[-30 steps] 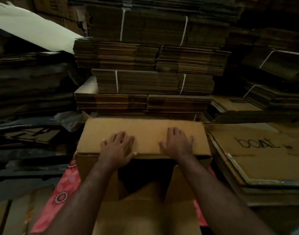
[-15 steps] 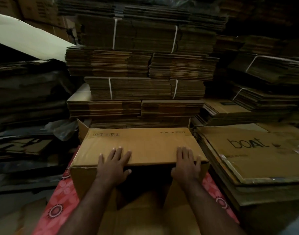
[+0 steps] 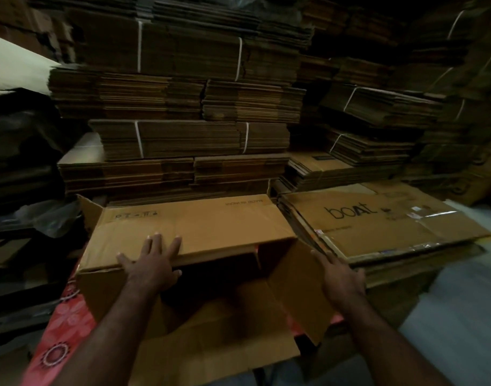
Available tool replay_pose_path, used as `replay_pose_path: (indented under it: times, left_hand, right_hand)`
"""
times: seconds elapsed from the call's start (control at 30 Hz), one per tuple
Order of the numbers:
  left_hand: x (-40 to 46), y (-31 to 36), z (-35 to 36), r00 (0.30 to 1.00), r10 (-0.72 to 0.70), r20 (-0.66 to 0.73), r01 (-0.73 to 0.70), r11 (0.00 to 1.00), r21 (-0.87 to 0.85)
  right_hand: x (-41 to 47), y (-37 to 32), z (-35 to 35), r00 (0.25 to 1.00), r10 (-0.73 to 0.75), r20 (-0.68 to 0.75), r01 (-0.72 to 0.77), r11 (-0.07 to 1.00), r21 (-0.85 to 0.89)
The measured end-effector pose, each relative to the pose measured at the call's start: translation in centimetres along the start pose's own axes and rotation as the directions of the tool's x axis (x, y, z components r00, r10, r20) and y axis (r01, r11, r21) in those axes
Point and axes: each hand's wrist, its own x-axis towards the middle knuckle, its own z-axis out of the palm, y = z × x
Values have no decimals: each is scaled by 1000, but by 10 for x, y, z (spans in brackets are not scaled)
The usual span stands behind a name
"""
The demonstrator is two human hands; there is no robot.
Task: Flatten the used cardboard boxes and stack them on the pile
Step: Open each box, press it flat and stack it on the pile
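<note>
Right hand [image 3: 341, 277] now off the top panel, spread at the open box [image 3: 188, 227] side; left hand [image 3: 152, 263] flat on top

one open box [image 3: 194, 227], two hands [image 3: 152, 267]

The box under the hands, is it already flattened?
No. The box still stands open: dark hollow interior, side wall upright, left hand on top.

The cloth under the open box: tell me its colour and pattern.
Pinkish-red cloth with floral and circular medallion prints, seen in the head view, the only one.
</note>
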Motion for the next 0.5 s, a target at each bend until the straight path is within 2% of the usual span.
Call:
replay_pose_path:
  times: [0.1,0.23,0.33,0.5]
  left_hand:
    - [1,0,2,1000,-12,-15,12,1000,-10]
    - [10,5,4,998,-44,-40,43,999,-12]
    - [16,16,4,994,-106,-33,105,994,-21]
    - [20,27,11,985,-161,-61,160,987,-30]
  right_hand:
    - [14,-23,-16,992,-65,-107,71,996,61]
    - [34,-91,-41,939,-313,-141,336,923,190]
    - [53,-144,-44,871,-483,-94,491,843,220]
    - [89,-206,-25,744,-668,-19,660,731,170]
